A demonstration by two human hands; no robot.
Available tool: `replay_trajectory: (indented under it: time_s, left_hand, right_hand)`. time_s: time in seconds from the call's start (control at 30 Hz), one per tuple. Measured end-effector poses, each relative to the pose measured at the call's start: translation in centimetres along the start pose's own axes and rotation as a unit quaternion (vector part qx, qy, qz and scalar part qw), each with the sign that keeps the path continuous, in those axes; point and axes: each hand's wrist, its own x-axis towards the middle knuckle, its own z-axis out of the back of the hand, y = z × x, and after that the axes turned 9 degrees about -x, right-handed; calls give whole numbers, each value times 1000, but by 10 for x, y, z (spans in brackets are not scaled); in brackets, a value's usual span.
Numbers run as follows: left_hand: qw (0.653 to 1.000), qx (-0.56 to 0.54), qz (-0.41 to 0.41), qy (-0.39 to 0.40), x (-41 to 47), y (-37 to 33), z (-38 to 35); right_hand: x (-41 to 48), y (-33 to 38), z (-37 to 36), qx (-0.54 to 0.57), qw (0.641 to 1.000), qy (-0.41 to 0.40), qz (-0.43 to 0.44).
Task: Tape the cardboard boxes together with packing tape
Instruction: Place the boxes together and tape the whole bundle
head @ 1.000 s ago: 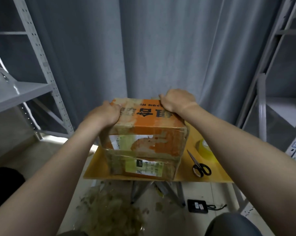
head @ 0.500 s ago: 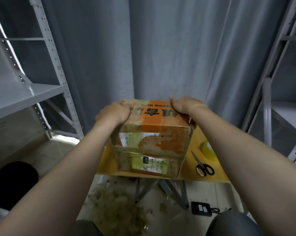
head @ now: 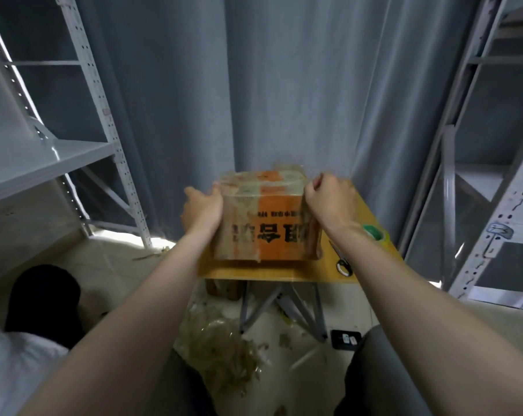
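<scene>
Lower centre: heap of tape scraps [head: 221,349]. Above it, small yellow table [head: 284,274]. On it, centre frame, the box [head: 266,223], printed face toward viewer, tape-wrapped. L hand [head: 203,205] lies along the box's left side, fingers fairly straight, tips at upper left corner; blurred. R hand [head: 332,199] at upper right corner, fingers curled tight on the box edge. Right of box on table: scissors [head: 341,261], tape roll [head: 372,231], both partly behind R forearm. Behind: grey curtain [head: 284,85]; racks [head: 104,115] at both frame edges.
</scene>
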Motion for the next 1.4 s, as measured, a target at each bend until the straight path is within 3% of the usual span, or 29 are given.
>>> replay_trajectory:
  time_s: [0.13,0.23,0.4,0.57,0.8,1.0,1.1,1.23,1.4]
  left_hand:
    - [999,5,41,19,-19,46,-4]
    - [997,-38,55,33,-27,60,-4]
    - [973,-157,123,117,-42,64,-3]
    - [985,-86,57,136,-55,52,-1]
    - [977,-170,-19,126,-61,-24,-6]
    - [945,-190,-41,264,-59,-103,-59]
    - [945,-130,-38,297,-49,-127,-99]
    - [925,-193,30,325,-30,-133,-162]
    - [928,-182,32,325,12,-115,-241]
  right_hand:
    - [-46,-23,-23,19,998,52,-41]
    - [-67,-29,-33,61,986,102,-118]
    - [-73,-22,-35,280,900,240,-231]
    - [-78,-14,-25,334,886,141,-291]
    - [-43,-19,27,428,868,5,-254]
    - [26,-47,73,468,825,-134,-288]
    - [60,-73,68,459,825,-161,-288]
    - [102,-107,39,439,824,-163,-320]
    - [148,-152,-20,397,832,-154,-355]
